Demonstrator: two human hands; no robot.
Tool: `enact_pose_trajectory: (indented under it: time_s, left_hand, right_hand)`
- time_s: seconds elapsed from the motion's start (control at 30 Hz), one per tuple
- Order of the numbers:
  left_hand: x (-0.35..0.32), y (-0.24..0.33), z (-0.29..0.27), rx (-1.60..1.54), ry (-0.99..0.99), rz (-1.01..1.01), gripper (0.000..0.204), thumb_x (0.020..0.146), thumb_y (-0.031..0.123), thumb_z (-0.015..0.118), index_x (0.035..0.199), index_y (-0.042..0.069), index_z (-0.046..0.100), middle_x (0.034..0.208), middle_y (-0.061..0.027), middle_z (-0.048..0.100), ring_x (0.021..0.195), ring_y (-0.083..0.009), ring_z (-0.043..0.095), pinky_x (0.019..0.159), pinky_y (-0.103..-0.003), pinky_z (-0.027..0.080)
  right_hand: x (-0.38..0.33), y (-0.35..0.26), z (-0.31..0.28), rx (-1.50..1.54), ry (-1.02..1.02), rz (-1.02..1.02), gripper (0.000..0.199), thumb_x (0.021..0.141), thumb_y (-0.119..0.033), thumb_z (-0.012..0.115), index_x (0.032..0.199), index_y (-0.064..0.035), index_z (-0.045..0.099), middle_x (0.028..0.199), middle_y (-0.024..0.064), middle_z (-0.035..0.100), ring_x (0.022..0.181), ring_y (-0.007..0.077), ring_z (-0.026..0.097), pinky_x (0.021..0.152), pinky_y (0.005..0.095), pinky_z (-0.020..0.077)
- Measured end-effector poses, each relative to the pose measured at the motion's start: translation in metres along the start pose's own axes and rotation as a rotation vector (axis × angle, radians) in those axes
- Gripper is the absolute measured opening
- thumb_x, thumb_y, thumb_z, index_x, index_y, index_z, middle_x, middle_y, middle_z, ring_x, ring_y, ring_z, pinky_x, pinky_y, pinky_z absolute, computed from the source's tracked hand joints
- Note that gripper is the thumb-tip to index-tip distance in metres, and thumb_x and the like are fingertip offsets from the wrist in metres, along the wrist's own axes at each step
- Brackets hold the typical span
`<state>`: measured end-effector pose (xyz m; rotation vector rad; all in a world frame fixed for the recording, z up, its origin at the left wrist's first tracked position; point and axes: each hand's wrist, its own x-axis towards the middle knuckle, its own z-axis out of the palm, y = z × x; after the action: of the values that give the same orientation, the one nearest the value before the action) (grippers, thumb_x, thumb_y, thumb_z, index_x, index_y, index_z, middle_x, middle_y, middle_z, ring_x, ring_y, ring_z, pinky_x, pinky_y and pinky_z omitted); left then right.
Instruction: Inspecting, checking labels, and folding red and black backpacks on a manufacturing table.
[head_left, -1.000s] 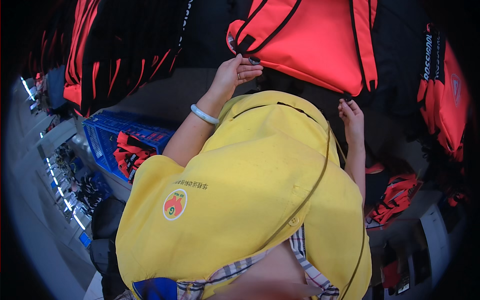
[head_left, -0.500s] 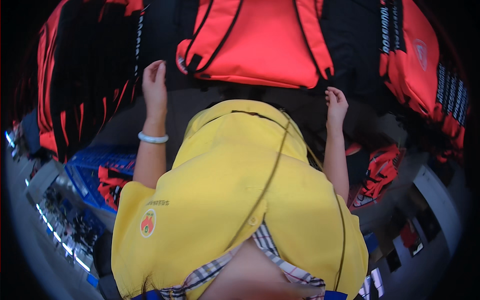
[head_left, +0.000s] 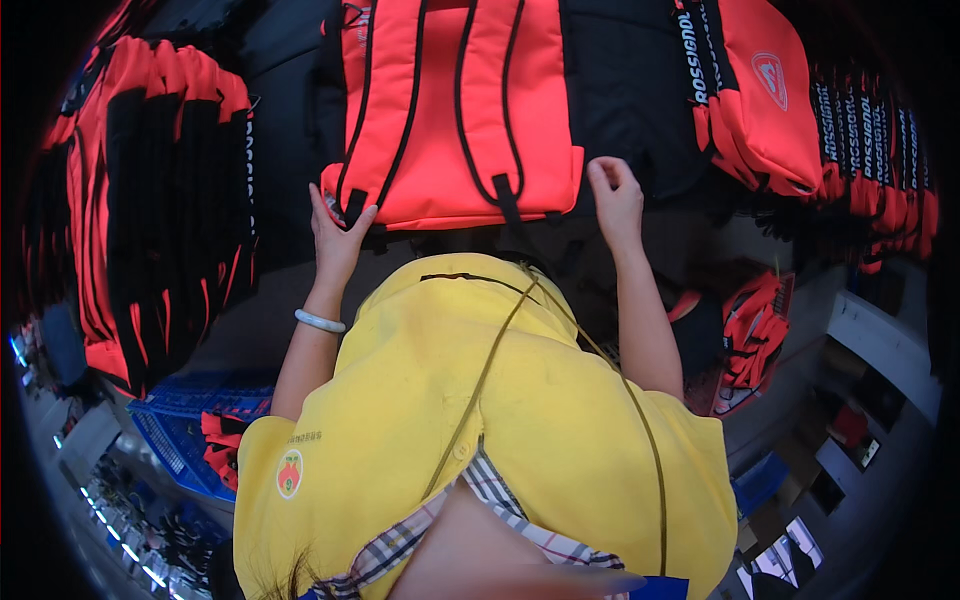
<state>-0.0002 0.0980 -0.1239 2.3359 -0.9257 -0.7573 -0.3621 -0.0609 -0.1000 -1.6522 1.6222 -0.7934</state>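
A bright coral-red backpack lies on a dark surface in front of me, its two padded shoulder straps facing up and its base toward me. At its near left corner, my left hand is open, thumb and forefinger spread wide. The thumb tip touches the lower edge by a strap end, and the forefinger lies along the side. My right hand is just off the near right corner, a small gap from the fabric. Its fingers are curled in toward the thumb, and anything between them is hidden.
Red-and-black bags stand in a row at the left. More red bags are lined up at the right. A blue plastic crate with red pieces stands low on the left, and red strap-like pieces are piled low on the right.
The backpack sits lower and further left in view, its straps lying straighter. My left hand has gone from raised and closed to spread at the near left corner. My right hand remains curled near the right corner.
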Motion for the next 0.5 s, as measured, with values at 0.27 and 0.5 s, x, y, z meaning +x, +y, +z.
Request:
enact_pose_trajectory:
  time_s: [0.27, 0.5]
  left_hand:
    - [0.014, 0.007, 0.022, -0.225, -0.136, 0.207, 0.091, 0.082, 0.045, 0.069, 0.151, 0.013, 0.019, 0.121, -0.0268, 0.053, 0.116, -0.0374, 0.053, 0.095, -0.041, 0.044]
    - [-0.030, 0.093, 0.014, -0.888, -1.117, -0.011, 0.058, 0.093, 0.024, 0.060, 0.142, 0.005, 0.036, 0.120, -0.0105, 0.062, 0.102, -0.0185, 0.062, 0.085, -0.032, 0.046]
  right_hand:
    - [0.061, -0.061, -0.006, 0.621, -0.310, 0.091, 0.044, 0.084, -0.016, 0.068, 0.121, 0.0023, 0.053, 0.108, 0.0080, 0.063, 0.093, 0.0145, 0.062, 0.086, 0.0279, 0.0485]
    - [0.022, -0.312, -0.062, 0.142, -0.319, -0.499, 0.044, 0.085, -0.011, 0.064, 0.123, 0.0063, 0.053, 0.102, 0.0129, 0.066, 0.091, 0.0150, 0.063, 0.083, 0.0281, 0.0499]
